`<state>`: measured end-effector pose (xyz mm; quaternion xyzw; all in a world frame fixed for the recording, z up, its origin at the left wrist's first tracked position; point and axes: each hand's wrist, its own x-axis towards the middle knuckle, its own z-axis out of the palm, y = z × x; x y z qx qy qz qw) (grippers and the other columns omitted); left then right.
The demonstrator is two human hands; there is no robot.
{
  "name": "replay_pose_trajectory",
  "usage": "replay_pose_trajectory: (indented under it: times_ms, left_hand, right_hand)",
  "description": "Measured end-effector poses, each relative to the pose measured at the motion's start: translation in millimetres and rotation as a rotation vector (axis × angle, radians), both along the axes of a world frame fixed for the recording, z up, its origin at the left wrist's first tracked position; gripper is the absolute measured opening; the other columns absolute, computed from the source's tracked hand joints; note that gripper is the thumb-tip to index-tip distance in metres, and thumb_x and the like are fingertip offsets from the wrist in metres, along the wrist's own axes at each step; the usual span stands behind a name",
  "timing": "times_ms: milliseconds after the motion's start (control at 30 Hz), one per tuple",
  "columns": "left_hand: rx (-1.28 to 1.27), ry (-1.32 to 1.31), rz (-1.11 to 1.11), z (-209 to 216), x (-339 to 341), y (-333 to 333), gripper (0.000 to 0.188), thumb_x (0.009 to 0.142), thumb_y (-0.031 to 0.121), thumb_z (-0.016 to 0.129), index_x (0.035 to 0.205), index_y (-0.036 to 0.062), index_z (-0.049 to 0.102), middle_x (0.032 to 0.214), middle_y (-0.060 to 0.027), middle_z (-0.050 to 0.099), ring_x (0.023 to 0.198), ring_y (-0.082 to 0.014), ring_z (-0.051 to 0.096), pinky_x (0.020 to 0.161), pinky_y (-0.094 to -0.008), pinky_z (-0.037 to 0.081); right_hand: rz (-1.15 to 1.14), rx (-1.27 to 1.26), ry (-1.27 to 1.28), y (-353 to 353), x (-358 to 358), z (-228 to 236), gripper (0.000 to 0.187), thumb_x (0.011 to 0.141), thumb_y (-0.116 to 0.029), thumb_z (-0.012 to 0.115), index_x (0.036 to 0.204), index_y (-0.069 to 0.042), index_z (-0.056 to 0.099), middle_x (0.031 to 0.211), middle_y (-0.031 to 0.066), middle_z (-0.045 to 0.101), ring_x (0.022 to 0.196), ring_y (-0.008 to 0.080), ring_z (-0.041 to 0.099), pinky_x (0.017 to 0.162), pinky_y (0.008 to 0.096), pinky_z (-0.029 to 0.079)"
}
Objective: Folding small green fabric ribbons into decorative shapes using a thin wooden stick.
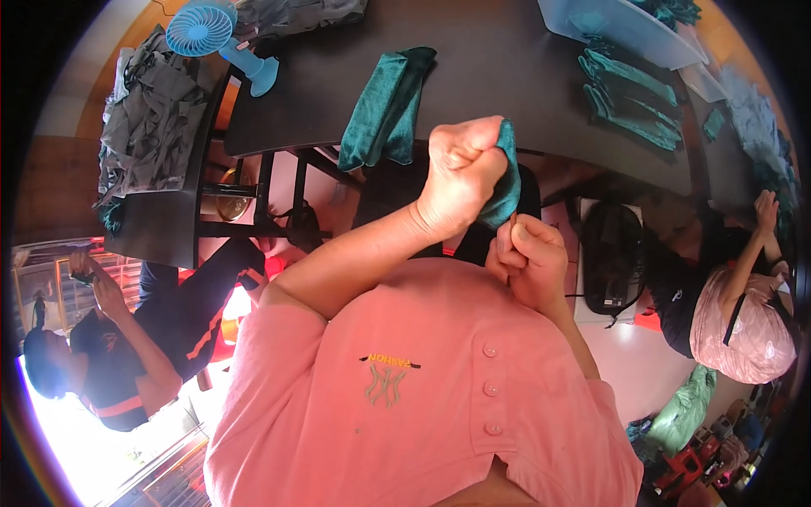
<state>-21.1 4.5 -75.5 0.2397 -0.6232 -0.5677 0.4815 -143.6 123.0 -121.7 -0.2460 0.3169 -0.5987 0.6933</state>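
Above my lap, in front of the table edge, a narrow piece of teal velvet-like fabric (507,182) hangs between my hands. My left hand (463,165) is closed in a fist on its upper part, the wrist bent and the forearm crossing in from the left. Just below the fabric's lower end, my right hand (536,256) is closed in a pinch, thumb against the curled fingers. A thin dark sliver shows between that pinch and the fabric; I cannot tell what it is. On the table, nearest my left hand, lies a folded teal fabric piece (384,108).
The dark table (490,72) carries a stack of teal fabric pieces (634,97) and a pale blue bin (621,34) at right. At left stand a blue fan (203,32) and a grey fabric heap (156,118). One person sits on each side; a black backpack (612,258) is right.
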Motion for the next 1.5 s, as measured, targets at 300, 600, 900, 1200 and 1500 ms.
replay_pose_trajectory:
  times_ms: [300, 600, 900, 1200, 1500]
  left_hand:
    - [0.277, 0.223, -0.141, 12.1, 11.5, -15.4, 0.02, 0.075, -0.009, 0.043, 0.073, 0.0008, 0.06, 0.077, -0.0025, 0.058, 0.072, -0.0087, 0.052, 0.066, -0.0207, 0.039]
    - [0.425, 0.325, -0.155, 21.0, 8.3, -5.6, 0.018, 0.077, -0.007, 0.045, 0.08, -0.0014, 0.061, 0.08, -0.0051, 0.062, 0.071, -0.0107, 0.054, 0.067, -0.0233, 0.043]
    - [0.237, 0.111, 0.086, 4.5, 6.4, -8.8, 0.016, 0.077, -0.006, 0.046, 0.068, 0.0027, 0.055, 0.068, 0.0073, 0.047, 0.064, -0.0018, 0.038, 0.056, -0.0183, 0.03]
    - [0.309, 0.22, -0.003, 21.7, 22.0, -22.4, 0.011, 0.075, -0.005, 0.052, 0.079, -0.0017, 0.062, 0.081, -0.0004, 0.059, 0.074, -0.0081, 0.053, 0.069, -0.0201, 0.041]
    - [0.165, 0.134, -0.059, 27.1, 24.7, -24.0, 0.007, 0.078, 0.004, 0.061, 0.082, -0.0005, 0.064, 0.076, -0.0002, 0.062, 0.073, -0.0064, 0.053, 0.068, -0.0224, 0.043]
  right_hand:
    - [-0.104, -0.006, 0.167, 0.4, -4.1, 16.0, 0.031, 0.095, -0.019, 0.055, 0.07, -0.001, 0.052, 0.054, -0.0011, 0.034, 0.047, 0.0107, 0.031, 0.047, 0.0265, 0.029]
    - [-0.178, -0.043, 0.254, -1.6, -0.9, 18.5, 0.029, 0.095, -0.016, 0.054, 0.07, 0.001, 0.053, 0.054, -0.0014, 0.034, 0.047, 0.0088, 0.028, 0.047, 0.0267, 0.03]
    - [-0.212, 0.069, 0.395, 10.1, -18.6, 9.2, 0.02, 0.088, -0.01, 0.061, 0.074, 0.004, 0.06, 0.053, -0.0013, 0.04, 0.044, 0.0077, 0.034, 0.046, 0.0254, 0.032]
    - [-0.32, -0.121, 0.735, -22.9, -56.4, 66.2, 0.024, 0.074, 0.0, 0.069, 0.096, 0.0, 0.061, 0.072, -0.0007, 0.053, 0.061, 0.0057, 0.049, 0.055, 0.0194, 0.035]
    - [-0.319, -0.751, 1.066, -96.6, -16.2, 104.8, 0.025, 0.078, 0.005, 0.067, 0.103, 0.002, 0.062, 0.089, 0.0048, 0.066, 0.081, 0.0094, 0.062, 0.074, 0.0213, 0.049]
